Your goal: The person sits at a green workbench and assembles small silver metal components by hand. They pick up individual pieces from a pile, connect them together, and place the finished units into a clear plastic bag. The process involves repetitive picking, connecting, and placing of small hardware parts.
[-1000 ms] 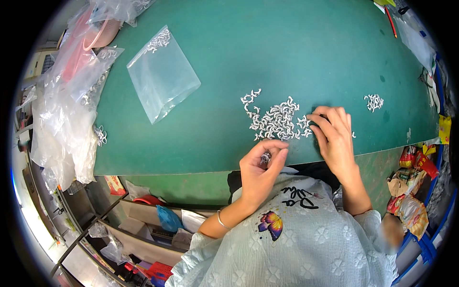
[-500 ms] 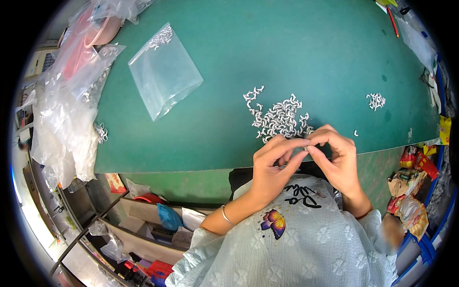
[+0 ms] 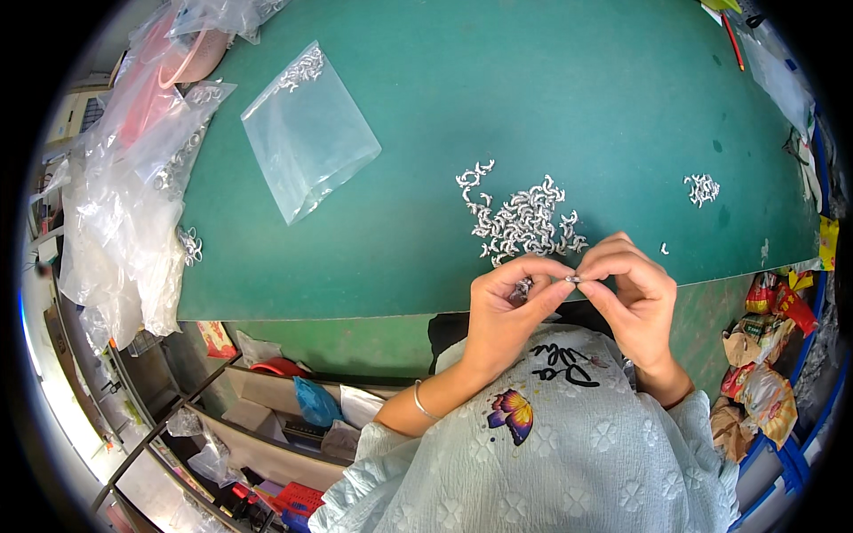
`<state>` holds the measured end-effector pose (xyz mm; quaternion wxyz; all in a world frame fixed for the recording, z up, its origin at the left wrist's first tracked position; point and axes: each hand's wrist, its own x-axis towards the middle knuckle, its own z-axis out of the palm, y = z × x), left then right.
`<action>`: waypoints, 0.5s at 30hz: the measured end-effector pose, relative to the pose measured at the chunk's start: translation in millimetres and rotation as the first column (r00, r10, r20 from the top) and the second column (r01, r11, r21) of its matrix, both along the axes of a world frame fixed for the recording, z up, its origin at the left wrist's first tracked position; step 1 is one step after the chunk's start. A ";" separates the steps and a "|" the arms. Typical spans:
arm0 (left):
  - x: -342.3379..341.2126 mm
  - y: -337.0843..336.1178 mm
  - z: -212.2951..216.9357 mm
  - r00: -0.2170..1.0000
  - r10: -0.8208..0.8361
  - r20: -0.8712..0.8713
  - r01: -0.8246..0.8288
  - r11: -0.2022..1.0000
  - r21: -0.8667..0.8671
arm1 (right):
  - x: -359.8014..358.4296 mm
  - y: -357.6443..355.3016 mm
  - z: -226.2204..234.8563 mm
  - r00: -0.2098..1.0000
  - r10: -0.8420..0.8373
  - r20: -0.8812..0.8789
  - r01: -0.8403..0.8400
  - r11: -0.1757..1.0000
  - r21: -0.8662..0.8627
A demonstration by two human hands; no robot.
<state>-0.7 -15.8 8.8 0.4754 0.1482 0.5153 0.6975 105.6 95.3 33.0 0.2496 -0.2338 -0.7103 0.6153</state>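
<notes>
Between both hands, small metal piece [image 3: 573, 279] pinched: left hand [image 3: 506, 311] & right hand [image 3: 631, 298] fingertips closed on it; metal parts pile [image 3: 524, 218] just beyond.

1. Green table [image 3: 533, 89] as landmark.
2. Clear flat bag [image 3: 306, 133] on its left part, few metal bits inside.
3. Crumpled plastic bags [image 3: 124, 231] over its left edge.
4. Red pen [image 3: 734, 43] at its far right corner.
5. Snack wrappers [image 3: 764, 355] below its right edge.

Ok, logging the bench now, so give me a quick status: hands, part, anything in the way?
Both hands together at table edge, left hand and right hand pinching one small metal piece. Pile of metal pieces just beyond. Nothing in the way.
</notes>
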 end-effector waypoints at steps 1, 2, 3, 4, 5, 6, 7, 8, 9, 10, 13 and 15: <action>0.1 0.4 0.2 1.000 -0.003 0.009 0.003 1.000 0.005 | -0.4 -0.2 0.3 1.000 -0.007 -0.010 0.007 1.000 0.018; 0.2 0.7 0.2 1.000 -0.007 0.018 0.007 1.000 0.011 | -0.7 -0.9 0.7 1.000 -0.014 -0.020 0.015 0.999 0.037; 0.1 0.6 -0.3 1.000 -0.013 0.013 0.013 1.000 0.013 | -1.2 -1.7 1.1 0.999 -0.021 -0.030 0.023 0.998 0.055; 0.0 0.5 -1.1 1.000 -0.019 0.008 0.019 1.000 0.014 | -1.8 -2.6 1.6 0.999 -0.036 -0.032 0.038 0.997 0.063; 0.3 0.8 -1.5 1.000 -0.026 0.003 0.026 0.999 0.017 | -2.1 -3.2 2.5 0.998 -0.051 -0.035 0.054 0.996 0.072; 0.5 1.2 -1.3 0.999 -0.030 0.016 0.030 1.000 0.004 | -1.9 -3.3 2.8 0.997 -0.068 -0.037 0.071 0.994 0.081; 0.6 1.4 -0.8 0.999 -0.035 0.030 0.035 0.999 -0.010 | -1.0 -1.5 1.6 0.994 -0.102 -0.027 0.105 0.982 0.156; 1.9 2.7 -0.4 0.998 -0.040 0.049 0.041 0.999 -0.015 | 1.5 3.7 0.8 0.990 -0.137 -0.014 0.136 0.961 0.240; 2.0 2.3 0.0 0.998 -0.026 0.055 0.029 0.998 -0.053 | 4.6 10.4 -0.7 0.985 -0.173 -0.004 0.165 0.932 0.322; 0.6 -0.1 0.6 0.998 -0.013 0.061 0.018 0.996 -0.091 | 9.9 21.7 -3.9 0.966 -0.259 0.008 0.233 0.880 0.414; 0.5 -3.1 -4.6 0.997 0.001 0.071 0.007 0.993 -0.118 | 41.2 68.6 -18.7 0.823 -0.565 0.064 0.448 0.713 0.540; 0.4 -2.4 -5.7 0.996 -0.006 0.087 0.016 0.993 -0.121 | 63.1 94.6 -28.2 0.709 -0.693 0.134 0.510 0.635 0.580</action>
